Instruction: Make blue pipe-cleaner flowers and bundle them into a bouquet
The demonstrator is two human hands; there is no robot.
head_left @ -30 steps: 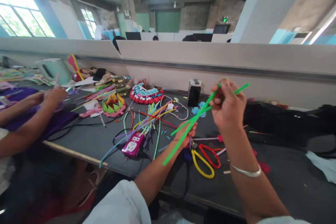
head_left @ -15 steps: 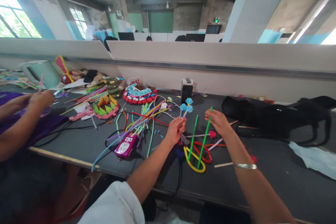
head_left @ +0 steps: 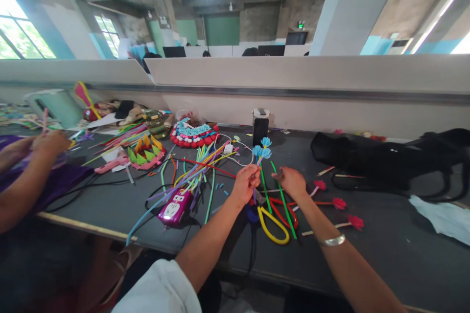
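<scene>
My left hand (head_left: 246, 183) is closed around the thin stems of blue flowers (head_left: 263, 147), whose heads stand above the fingers. To its right, my right hand (head_left: 292, 183) has its fingertips closed over the upper part of a green pipe cleaner (head_left: 285, 201), whose lower end slants down toward me. A second green pipe cleaner (head_left: 265, 187) stands between the hands. Below them lie scissors with a yellow handle loop (head_left: 274, 240) and a red one. Pink-red flowers (head_left: 339, 204) on thin stems lie right of my right hand.
A purple power socket (head_left: 175, 208) and a bundle of coloured pipe cleaners (head_left: 203, 168) lie left. A phone (head_left: 260, 132) leans upright at the back. A black bag (head_left: 370, 164) lies right. Another person's hands (head_left: 49, 144) work at far left, near a paper-like crown (head_left: 145, 151).
My right hand has moved left and down, and its green pipe cleaner has swung to slant the other way. My left hand stays nearly still with the blue flowers.
</scene>
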